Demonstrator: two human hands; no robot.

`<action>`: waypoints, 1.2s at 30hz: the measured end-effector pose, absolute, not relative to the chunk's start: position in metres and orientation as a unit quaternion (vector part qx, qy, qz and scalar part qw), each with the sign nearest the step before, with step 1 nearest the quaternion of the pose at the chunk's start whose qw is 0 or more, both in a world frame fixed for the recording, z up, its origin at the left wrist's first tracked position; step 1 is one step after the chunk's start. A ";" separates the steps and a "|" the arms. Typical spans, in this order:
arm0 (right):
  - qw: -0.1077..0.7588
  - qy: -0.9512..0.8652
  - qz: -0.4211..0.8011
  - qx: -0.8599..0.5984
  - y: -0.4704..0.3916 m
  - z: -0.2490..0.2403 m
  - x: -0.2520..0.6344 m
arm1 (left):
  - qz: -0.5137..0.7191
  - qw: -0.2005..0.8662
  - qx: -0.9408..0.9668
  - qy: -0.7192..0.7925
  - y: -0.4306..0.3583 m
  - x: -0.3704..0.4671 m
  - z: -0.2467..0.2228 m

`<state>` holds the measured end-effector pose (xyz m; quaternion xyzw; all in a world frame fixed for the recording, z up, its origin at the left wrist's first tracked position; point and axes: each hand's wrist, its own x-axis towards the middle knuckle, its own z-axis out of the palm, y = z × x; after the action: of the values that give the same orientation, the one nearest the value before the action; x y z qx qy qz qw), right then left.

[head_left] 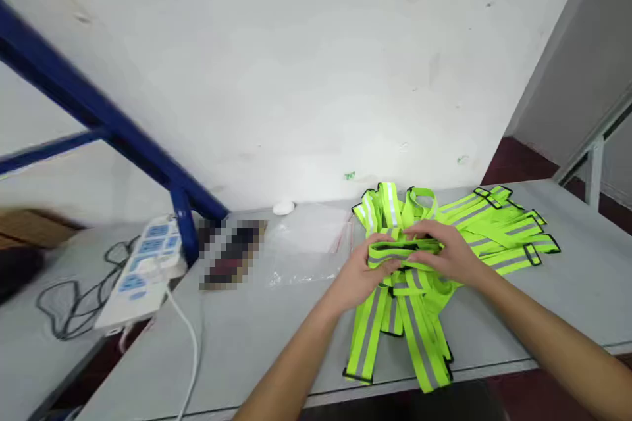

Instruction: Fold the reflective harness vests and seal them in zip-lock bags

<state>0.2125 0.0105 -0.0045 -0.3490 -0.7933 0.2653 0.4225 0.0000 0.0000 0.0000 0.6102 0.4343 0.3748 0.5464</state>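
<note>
A folded neon-yellow reflective strap [402, 254] with a grey stripe is held level between both hands, above a heap of the same straps. My left hand [363, 270] grips its left end, thumb in front and fingers behind. At the right end, my right hand [444, 250] pinches it between thumb and fingers. Under the hands, more reflective straps [419, 335] with black buckles hang toward the table's front edge. Others [503, 230] lie spread to the right, and several loops stand up against the wall behind.
Clear plastic bags [306, 253] lie left of the straps, beside a small white oval object [283, 208] and a blurred-out item [232, 253]. A white power strip [148, 270] with a cable and a blue metal frame [123, 125] stand farther left. A white wall [316, 79] backs the grey table [276, 335].
</note>
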 end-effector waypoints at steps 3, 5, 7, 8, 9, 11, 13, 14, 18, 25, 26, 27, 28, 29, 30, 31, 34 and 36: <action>0.433 -0.778 0.265 -0.369 0.014 0.004 0.228 | 0.455 0.613 0.475 0.437 -0.002 0.003 -0.014; 0.402 -0.782 0.277 -0.387 0.015 0.008 0.235 | 0.493 0.647 0.399 0.423 -0.004 0.005 -0.019; 0.352 -0.794 0.287 -0.403 0.014 0.008 0.235 | 0.509 0.673 0.350 0.406 -0.006 0.006 -0.019; 0.333 -0.799 0.287 -0.410 0.012 0.007 0.232 | 0.507 0.681 0.344 0.402 -0.007 0.006 -0.019; 0.321 -0.802 0.286 -0.415 0.010 0.006 0.227 | 0.501 0.679 0.353 0.405 -0.008 0.005 -0.017; 0.313 -0.798 0.292 -0.424 0.005 0.000 0.216 | 0.495 0.627 0.423 0.429 -0.009 0.004 -0.016; 0.328 -0.788 0.295 -0.430 0.000 -0.005 0.205 | 0.495 0.504 0.533 0.465 -0.012 0.001 -0.015; 0.339 -0.787 0.288 -0.429 -0.001 -0.008 0.201 | 0.491 0.427 0.587 0.481 -0.013 0.000 -0.016; 0.377 -0.823 0.207 -0.371 0.000 -0.015 0.199 | 0.440 0.182 0.732 0.487 -0.019 -0.005 -0.019; 0.391 -0.859 0.108 -0.312 0.002 -0.016 0.200 | 0.333 0.204 0.838 0.382 -0.015 -0.016 -0.011; 0.388 -0.862 0.104 -0.309 0.002 -0.015 0.199 | 0.312 0.238 0.840 0.375 -0.015 -0.018 -0.007; 0.388 -0.862 0.101 -0.310 0.001 -0.015 0.198 | 0.292 0.281 0.836 0.371 -0.016 -0.020 -0.004; 0.386 -0.863 0.101 -0.311 0.001 -0.014 0.197 | 0.275 0.331 0.823 0.370 -0.017 -0.022 0.000; 0.384 -0.863 0.103 -0.313 0.000 -0.013 0.196 | 0.265 0.380 0.803 0.374 -0.019 -0.023 0.003; 0.381 -0.863 0.107 -0.313 0.000 -0.013 0.196 | 0.259 0.421 0.780 0.384 -0.020 -0.024 0.006; 0.379 -0.863 0.113 -0.314 0.000 -0.013 0.196 | 0.258 0.446 0.760 0.396 -0.021 -0.023 0.008; 0.364 -0.864 0.139 -0.317 0.000 -0.014 0.197 | 0.276 0.420 0.743 0.441 -0.022 -0.016 0.007; 0.352 -0.863 0.155 -0.327 0.001 -0.015 0.199 | 0.316 0.376 0.748 0.446 -0.023 -0.010 0.001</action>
<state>0.1987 0.0005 -0.0155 -0.3274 -0.8630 0.1545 0.3524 -0.0099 -0.0230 0.0014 0.7483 0.4457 0.3160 0.3761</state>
